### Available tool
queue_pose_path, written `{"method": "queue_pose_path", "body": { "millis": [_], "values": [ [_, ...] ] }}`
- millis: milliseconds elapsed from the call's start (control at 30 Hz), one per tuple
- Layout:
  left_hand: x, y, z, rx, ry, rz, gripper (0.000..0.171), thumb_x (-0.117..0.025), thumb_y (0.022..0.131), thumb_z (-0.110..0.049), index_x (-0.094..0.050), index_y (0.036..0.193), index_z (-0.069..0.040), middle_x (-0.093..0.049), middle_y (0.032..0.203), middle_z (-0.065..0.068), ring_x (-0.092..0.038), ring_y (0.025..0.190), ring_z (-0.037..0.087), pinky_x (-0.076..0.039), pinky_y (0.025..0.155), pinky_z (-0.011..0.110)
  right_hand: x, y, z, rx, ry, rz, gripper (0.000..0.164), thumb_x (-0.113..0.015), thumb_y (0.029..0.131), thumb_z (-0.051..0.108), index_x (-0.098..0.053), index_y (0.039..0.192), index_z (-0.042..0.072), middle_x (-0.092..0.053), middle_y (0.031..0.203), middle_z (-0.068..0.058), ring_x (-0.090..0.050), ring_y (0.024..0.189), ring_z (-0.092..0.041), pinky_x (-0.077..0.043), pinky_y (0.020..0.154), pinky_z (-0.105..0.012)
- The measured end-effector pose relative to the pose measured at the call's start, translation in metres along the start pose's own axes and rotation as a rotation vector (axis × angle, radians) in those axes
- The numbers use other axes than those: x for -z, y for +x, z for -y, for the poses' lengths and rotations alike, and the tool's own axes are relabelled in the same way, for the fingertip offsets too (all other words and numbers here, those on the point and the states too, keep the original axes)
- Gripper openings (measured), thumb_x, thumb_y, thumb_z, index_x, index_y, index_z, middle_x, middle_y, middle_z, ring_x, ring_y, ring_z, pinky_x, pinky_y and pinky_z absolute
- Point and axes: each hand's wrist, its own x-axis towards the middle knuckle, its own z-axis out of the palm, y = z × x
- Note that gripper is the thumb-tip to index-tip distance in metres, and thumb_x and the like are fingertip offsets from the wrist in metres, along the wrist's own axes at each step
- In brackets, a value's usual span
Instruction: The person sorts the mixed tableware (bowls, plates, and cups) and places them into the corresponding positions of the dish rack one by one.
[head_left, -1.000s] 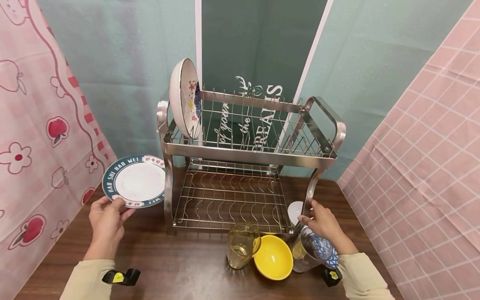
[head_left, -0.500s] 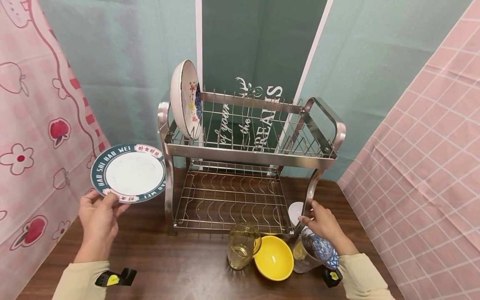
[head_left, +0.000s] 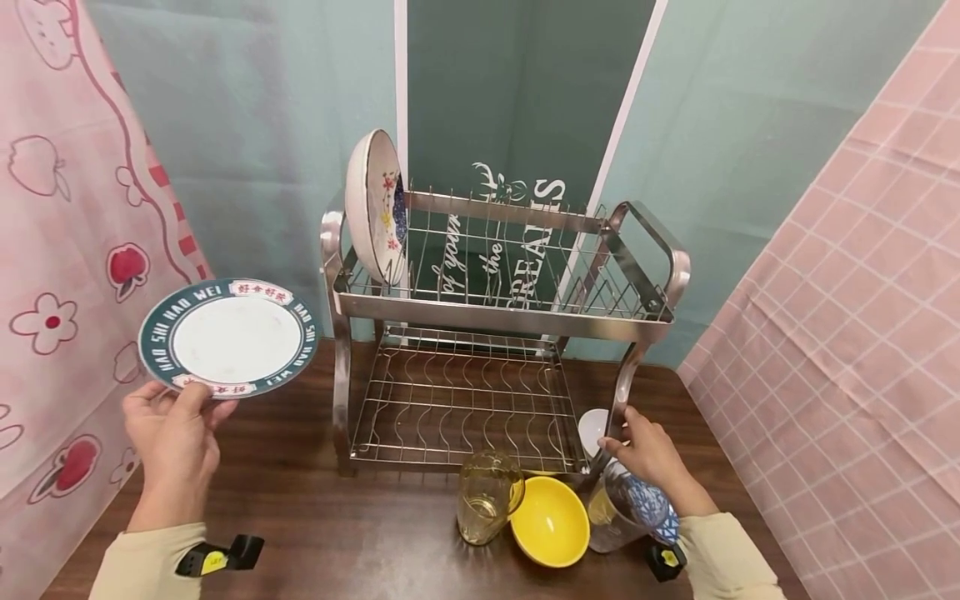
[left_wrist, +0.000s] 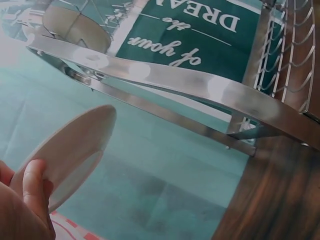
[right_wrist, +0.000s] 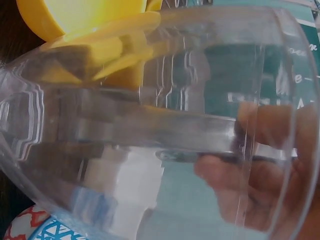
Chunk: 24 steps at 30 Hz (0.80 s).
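Note:
My left hand (head_left: pixel 174 442) pinches the near rim of a white plate (head_left: pixel 236 340) with a dark green lettered border, held left of the dish rack. The left wrist view shows the pale underside of the plate (left_wrist: pixel 75 155), fingers on its edge. At the rack's right front leg (head_left: pixel 624 383), my right hand (head_left: pixel 651 450) grips the metal. Through a clear plastic cup in the right wrist view, the fingers of that hand (right_wrist: pixel 250 175) appear around the leg. A large floral bowl (head_left: pixel 375 208) stands on edge at the left of the two-tier metal dish rack (head_left: pixel 495 315).
Along the rack's front right stand an amber glass mug (head_left: pixel 483 500), a yellow bowl (head_left: pixel 551 523) and the clear cup (head_left: pixel 615 517). A blue-patterned bowl (head_left: pixel 663 521) lies under my right wrist, and a small white bowl (head_left: pixel 592 429) sits behind the leg. Curtains enclose the table (head_left: pixel 300 533).
My left hand has carried the plate leftward, away from the rack's left leg, and its whole face now shows. The right hand stays on the leg.

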Motion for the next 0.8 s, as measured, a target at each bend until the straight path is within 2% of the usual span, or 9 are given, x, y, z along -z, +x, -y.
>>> {"method": "queue_pose_path", "body": {
  "millis": [200,433,600,800],
  "values": [
    [-0.01,-0.005,-0.006,-0.084,-0.037,0.013,0.05,-0.052,0.079,0.022,-0.032,0.113,-0.008,-0.044,0.112,0.016,-0.064,0.07,0.022,-0.049,0.044,0.028,-0.001,0.0,-0.001,0.002,-0.003,-0.009,0.032,-0.071,0.08,0.01,-0.051,0.102,-0.004,-0.065,0.087,-0.019,-0.063,0.079,-0.036,-0.049,0.067,-0.049],
    [-0.021,-0.014,-0.013,-0.181,-0.055,0.085,0.051,-0.05,0.078,0.024,-0.032,0.116,-0.004,-0.046,0.11,0.019,-0.065,0.07,0.024,-0.05,0.045,0.027,-0.002,0.0,-0.004,0.003,-0.006,-0.011,0.032,-0.071,0.079,0.009,-0.051,0.101,-0.003,-0.065,0.086,-0.018,-0.063,0.078,-0.035,-0.05,0.067,-0.049],
    [-0.029,-0.019,-0.019,-0.215,-0.076,0.108,0.056,-0.047,0.077,0.026,-0.035,0.123,-0.005,-0.048,0.111,0.02,-0.065,0.071,0.025,-0.05,0.047,0.029,-0.002,-0.001,-0.004,0.002,-0.004,-0.01,0.032,-0.071,0.079,0.009,-0.051,0.102,-0.003,-0.065,0.086,-0.019,-0.063,0.078,-0.036,-0.05,0.066,-0.049],
    [-0.036,-0.023,-0.023,-0.256,-0.164,0.114,0.059,-0.04,0.074,0.03,-0.038,0.122,-0.003,-0.047,0.11,0.021,-0.062,0.068,0.028,-0.049,0.043,0.031,-0.003,0.0,-0.004,0.006,0.003,-0.01,0.033,-0.07,0.08,0.009,-0.051,0.103,-0.004,-0.065,0.088,-0.019,-0.063,0.079,-0.036,-0.05,0.066,-0.048]
  ]
}}
